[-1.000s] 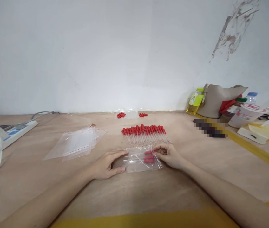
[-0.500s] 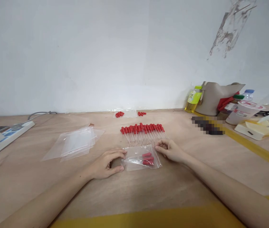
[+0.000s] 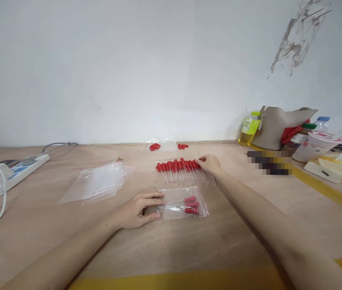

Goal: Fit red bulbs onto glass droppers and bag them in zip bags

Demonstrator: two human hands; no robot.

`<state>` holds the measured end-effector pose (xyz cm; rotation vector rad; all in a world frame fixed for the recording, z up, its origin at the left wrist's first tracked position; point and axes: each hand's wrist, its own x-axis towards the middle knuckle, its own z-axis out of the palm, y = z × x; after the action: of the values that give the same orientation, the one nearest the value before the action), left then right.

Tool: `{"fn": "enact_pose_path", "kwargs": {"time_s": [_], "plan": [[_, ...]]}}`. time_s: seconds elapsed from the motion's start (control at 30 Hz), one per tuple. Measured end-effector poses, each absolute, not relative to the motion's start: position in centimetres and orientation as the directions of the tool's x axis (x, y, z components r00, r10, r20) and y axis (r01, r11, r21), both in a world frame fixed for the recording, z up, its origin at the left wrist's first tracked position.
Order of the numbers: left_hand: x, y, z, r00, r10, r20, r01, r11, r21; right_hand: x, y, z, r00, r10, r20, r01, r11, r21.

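A clear zip bag (image 3: 174, 213) lies flat on the table, with three red-bulbed droppers (image 3: 192, 204) inside, bulbs toward its right end. My left hand (image 3: 139, 210) rests at the bag's left edge, fingers apart, fingertips touching the plastic. Beyond the bag, several more droppers (image 3: 175, 166) lie side by side in a row, red bulbs away from me and clear stems toward me. At the right end of that row, my right hand (image 3: 210, 164) has its fingers closed at a dropper's bulb; the hand hides part of the end droppers.
A stack of clear bags (image 3: 101, 181) lies to the left, near a power strip (image 3: 30, 171). Loose red bulbs (image 3: 155, 147) sit by the wall. Rightward stand a yellow-green bottle (image 3: 249, 129), a grey bag (image 3: 269, 131), a cup (image 3: 318, 147) and a yellow packet (image 3: 334, 167).
My right hand has moved away from the bag's right edge, forward to the right end of the dropper row. My left hand stays at the bag's left edge. The view has shifted slightly.
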<state>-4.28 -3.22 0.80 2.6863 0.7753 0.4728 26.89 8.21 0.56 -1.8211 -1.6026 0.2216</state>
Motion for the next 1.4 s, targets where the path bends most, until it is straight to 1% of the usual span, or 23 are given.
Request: {"fn": "enact_pose_path", "kwargs": {"time_s": [0.13,0.23,0.27,0.33,0.4,0.43,0.5,0.6,0.7,0.8,0.87,0.93,1.0,1.07,1.17,1.27,1.33,1.4], "plan": [[-4.3,-3.3,0.8,0.801,0.557,0.221,0.459,-0.807,0.371,26.8,8.4,0.8,0.232,0.923,0.309,0.770,0.020,-0.638],[-4.3,-3.3,0.9,0.797,0.560,0.227,0.456,-0.804,0.381,27.3,7.5,1.9,0.217,0.918,0.331,0.731,0.072,-0.678],[-4.3,-3.3,0.9,0.796,0.561,0.227,0.456,-0.803,0.384,27.6,6.9,2.4,0.210,0.918,0.338,0.697,0.102,-0.710],[-4.2,-3.3,0.9,0.795,0.563,0.228,0.456,-0.801,0.388,28.3,5.3,3.2,0.196,0.919,0.342,0.560,0.182,-0.808],[-4.2,-3.3,0.9,0.793,0.562,0.232,0.453,-0.801,0.391,28.9,3.3,3.4,0.194,0.922,0.336,0.350,0.254,-0.902],[-4.2,-3.3,0.9,0.793,0.562,0.234,0.452,-0.801,0.392,29.2,2.3,3.2,0.209,0.921,0.328,0.259,0.272,-0.927],[-4.2,-3.2,0.9,0.792,0.563,0.235,0.451,-0.799,0.397,29.4,0.6,2.4,0.262,0.925,0.276,0.110,0.256,-0.960],[-4.2,-3.2,0.9,0.789,0.568,0.234,0.450,-0.793,0.410,29.2,-1.1,0.5,0.303,0.941,0.151,-0.088,0.185,-0.979],[-4.2,-3.2,0.9,0.788,0.573,0.225,0.456,-0.789,0.412,28.4,-1.9,-1.0,0.272,0.960,0.065,-0.235,0.132,-0.963],[-4.1,-3.3,1.0,0.788,0.578,0.211,0.470,-0.787,0.399,27.3,-2.6,-1.5,0.213,0.977,-0.002,-0.331,0.070,-0.941],[-4.2,-3.4,1.0,0.785,0.583,0.208,0.481,-0.786,0.390,26.7,-3.1,-1.6,0.125,0.992,-0.019,-0.312,0.021,-0.950],[-4.2,-3.4,0.9,0.779,0.590,0.212,0.488,-0.784,0.384,26.3,-3.5,-1.7,0.040,0.999,0.021,-0.177,0.028,-0.984],[-4.3,-3.4,0.8,0.774,0.595,0.218,0.492,-0.781,0.385,26.0,-3.8,-1.8,-0.034,0.995,0.097,0.015,0.097,-0.995],[-4.3,-3.3,0.7,0.770,0.598,0.225,0.492,-0.779,0.387,25.8,-3.9,-2.1,-0.091,0.980,0.175,0.181,0.189,-0.965],[-4.3,-3.2,0.7,0.770,0.593,0.234,0.489,-0.785,0.381,25.4,-3.8,-2.3,-0.131,0.964,0.233,0.342,0.264,-0.902],[-4.2,-3.2,0.8,0.776,0.584,0.240,0.482,-0.793,0.373,25.0,-4.0,-2.1,-0.209,0.942,0.261,0.396,0.326,-0.858],[-4.1,-3.2,0.8,0.776,0.582,0.244,0.478,-0.794,0.376,24.9,-4.2,-1.7,-0.305,0.913,0.272,0.373,0.377,-0.848],[-4.1,-3.2,0.9,0.774,0.584,0.245,0.476,-0.792,0.382,25.2,-4.3,-1.4,-0.344,0.905,0.249,0.351,0.371,-0.860]]}}
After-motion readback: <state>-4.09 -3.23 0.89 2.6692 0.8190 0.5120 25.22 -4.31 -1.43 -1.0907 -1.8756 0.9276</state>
